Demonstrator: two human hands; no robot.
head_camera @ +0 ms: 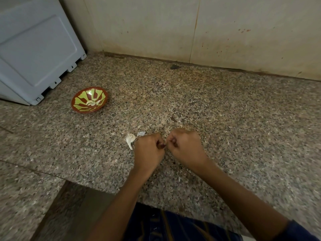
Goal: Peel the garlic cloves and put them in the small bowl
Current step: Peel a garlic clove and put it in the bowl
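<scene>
- Both grips are curled tight, fingertips meeting: left hand [149, 150] and right hand [186, 146] pinch something tiny between them, too hidden to name.
- Garlic [130, 139] lies on the desk [225, 110], just left of the left hand, with a peel [141, 133] scrap beside it.
- Bowl [89, 99] sits well apart, far left, near a grey box [34, 49].

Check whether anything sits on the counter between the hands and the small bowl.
Nothing blocks the way. Only garlic pieces lie just beside the left hand; the granite counter from there to the small bowl is bare. The right hand works alongside.
</scene>
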